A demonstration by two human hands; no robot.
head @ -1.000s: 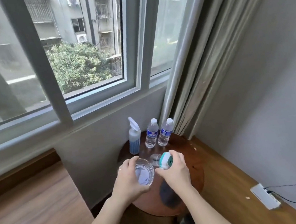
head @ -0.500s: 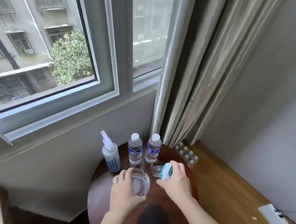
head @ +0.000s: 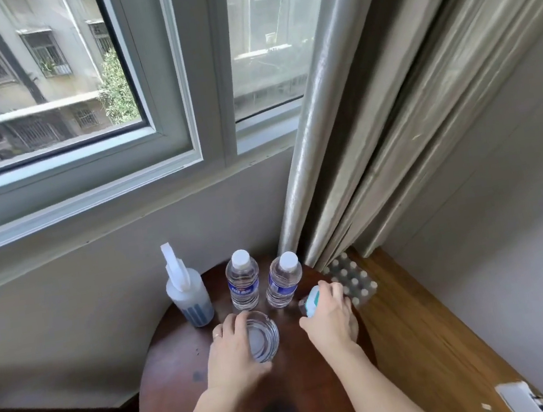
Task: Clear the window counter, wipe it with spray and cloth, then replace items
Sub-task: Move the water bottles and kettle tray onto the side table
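On the round dark wooden table (head: 181, 373) my left hand (head: 234, 352) grips a clear glass ashtray (head: 261, 336), fingers curled round its left rim. My right hand (head: 329, 315) holds a small white and teal container (head: 310, 299) near the table's right edge; most of it is hidden under my fingers. Behind them stand a white spray bottle (head: 186, 291) and two small water bottles (head: 243, 280) (head: 283, 280) with white caps. I see no cloth.
A grey tray of small capped bottles (head: 354, 278) lies on the wooden counter (head: 419, 342) at the right, by the curtain (head: 373, 123). The window (head: 75, 93) and grey wall are behind. A white power strip (head: 519, 398) sits at the lower right.
The view has swung right and closer. My right hand has moved the teal container rightward toward the table's edge. My left hand keeps hold of the ashtray.
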